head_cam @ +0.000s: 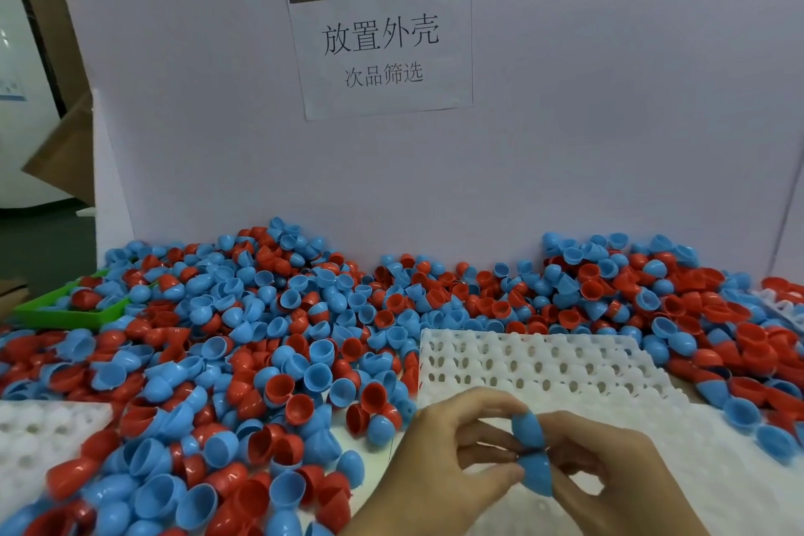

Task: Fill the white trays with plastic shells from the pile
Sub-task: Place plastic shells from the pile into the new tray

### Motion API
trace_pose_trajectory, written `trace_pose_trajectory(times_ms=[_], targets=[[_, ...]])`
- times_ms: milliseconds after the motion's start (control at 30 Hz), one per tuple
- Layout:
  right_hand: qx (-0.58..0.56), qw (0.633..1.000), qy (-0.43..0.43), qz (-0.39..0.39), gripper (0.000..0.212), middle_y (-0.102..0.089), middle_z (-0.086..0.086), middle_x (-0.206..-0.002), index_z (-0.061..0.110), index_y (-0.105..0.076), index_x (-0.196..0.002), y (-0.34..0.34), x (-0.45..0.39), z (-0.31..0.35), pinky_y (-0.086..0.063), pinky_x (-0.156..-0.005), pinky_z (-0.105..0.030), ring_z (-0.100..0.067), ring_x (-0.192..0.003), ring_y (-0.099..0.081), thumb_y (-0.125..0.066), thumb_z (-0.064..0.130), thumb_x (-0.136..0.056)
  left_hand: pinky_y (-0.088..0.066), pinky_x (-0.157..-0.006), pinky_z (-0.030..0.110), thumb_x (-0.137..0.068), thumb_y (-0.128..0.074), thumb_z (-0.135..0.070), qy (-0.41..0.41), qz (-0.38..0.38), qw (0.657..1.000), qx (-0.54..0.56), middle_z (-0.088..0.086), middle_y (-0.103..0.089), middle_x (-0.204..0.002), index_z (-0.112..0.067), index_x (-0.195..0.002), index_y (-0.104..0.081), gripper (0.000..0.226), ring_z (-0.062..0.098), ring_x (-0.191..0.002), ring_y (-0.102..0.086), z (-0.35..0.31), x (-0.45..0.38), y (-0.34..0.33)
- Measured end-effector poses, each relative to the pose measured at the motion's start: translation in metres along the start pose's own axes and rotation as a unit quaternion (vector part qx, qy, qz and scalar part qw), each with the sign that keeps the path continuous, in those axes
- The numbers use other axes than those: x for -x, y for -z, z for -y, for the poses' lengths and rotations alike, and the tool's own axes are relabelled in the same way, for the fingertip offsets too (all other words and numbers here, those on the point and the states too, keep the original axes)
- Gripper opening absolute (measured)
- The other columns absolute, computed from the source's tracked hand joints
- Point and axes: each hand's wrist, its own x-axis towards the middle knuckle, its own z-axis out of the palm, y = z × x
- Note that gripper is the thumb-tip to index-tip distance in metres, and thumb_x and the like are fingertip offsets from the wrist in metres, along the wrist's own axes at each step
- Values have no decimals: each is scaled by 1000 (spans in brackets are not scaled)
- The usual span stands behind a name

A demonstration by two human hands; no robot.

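Observation:
A big pile of red and blue plastic half-shells (278, 344) covers the table. A white tray (544, 366) with rows of round pockets lies to the right of centre, its pockets bare. In front of it my left hand (439, 457) and my right hand (609, 470) meet, each pinching blue shells (533, 455); an upper piece and a lower piece touch between the fingertips. Which hand holds which piece I cannot tell.
A second white tray (39, 435) lies at the left edge, partly under shells. A green bin (65, 313) with shells sits at the far left. A white board with a paper sign (383, 39) walls off the back. Another tray corner (783, 305) shows at far right.

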Motion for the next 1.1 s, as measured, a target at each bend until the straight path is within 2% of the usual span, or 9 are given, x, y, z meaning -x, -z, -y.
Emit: trace_pose_trajectory(times_ms=[133,233,300,433,667,767,900,1000,1100], targets=[[-43,998,-39,-39,35,-74,4,-70,27,-75,-81,0,0,-1,-59,-64,-27,-13,-61,-71,-81,-6,-73,-53,-94,21,-84,-74,-13,-2,-5,1000,-28,-20,-71,-116,-45,-107,-70,40,7,-112,-67,-1,2,0],[-68,992,-94,-42,28,-72,1,-68,25,-73,-82,3,-3,-3,-57,-61,-24,-17,-58,-69,-79,-2,-77,-36,-108,11,-94,-65,-36,-21,-60,963,-262,-43,-51,-125,-53,-123,-58,35,-19,-123,-43,5,2,10],[-61,990,-128,-17,24,-71,2,-67,24,-73,-84,5,-4,-5,-52,-56,-18,-16,-57,-67,-77,0,-80,-18,-113,8,-99,-55,-40,1,-65,925,-374,-39,-37,-136,-46,-137,-53,39,-23,-126,-24,11,1,17],[-40,987,-152,11,27,-70,5,-64,27,-70,-82,7,-7,-3,-49,-55,-14,-13,-56,-66,-72,1,-83,-15,-117,18,-100,-49,-41,49,-59,928,-366,-24,-35,-154,-40,-143,-48,43,-12,-139,-20,24,0,20],[23,991,-133,23,21,-69,5,-62,23,-70,-80,7,-29,12,-48,-55,-16,-11,-57,-67,-70,3,-87,-32,-99,14,-97,-54,-40,42,-90,939,-329,-18,-58,-120,-35,-118,-67,25,-3,-115,-44,27,-5,22],[100,990,-78,52,24,-67,6,-66,29,-64,-72,-4,-62,23,-49,-56,-16,-8,-61,-66,-71,13,-89,-33,-95,16,-95,-57,-40,56,-97,938,-328,-17,-57,-119,-37,-112,-67,19,-1,-112,-44,27,-5,22],[166,984,-14,62,17,-63,8,-71,20,-65,-76,-29,-121,31,-44,-52,-12,-3,-59,-57,-68,18,-92,-38,-99,21,-95,-56,-41,57,-92,940,-324,-14,-55,-120,-36,-115,-65,23,2,-112,-45,28,-5,22],[202,977,-6,65,14,-67,-3,-72,6,-70,-79,-53,-162,26,-49,-49,-19,-8,-54,-54,-66,9,-93,-38,-100,22,-95,-56,-41,47,-94,938,-330,-13,-55,-119,-35,-117,-64,24,4,-113,-46,29,-6,24],[276,954,-30,110,12,-69,-12,-83,1,-70,-82,-76,-185,20,-57,-61,-30,-18,-62,-57,-61,-2,-89,-35,-100,22,-95,-55,-41,41,-95,940,-326,-12,-55,-120,-34,-118,-63,25,5,-115,-44,31,-6,23]])
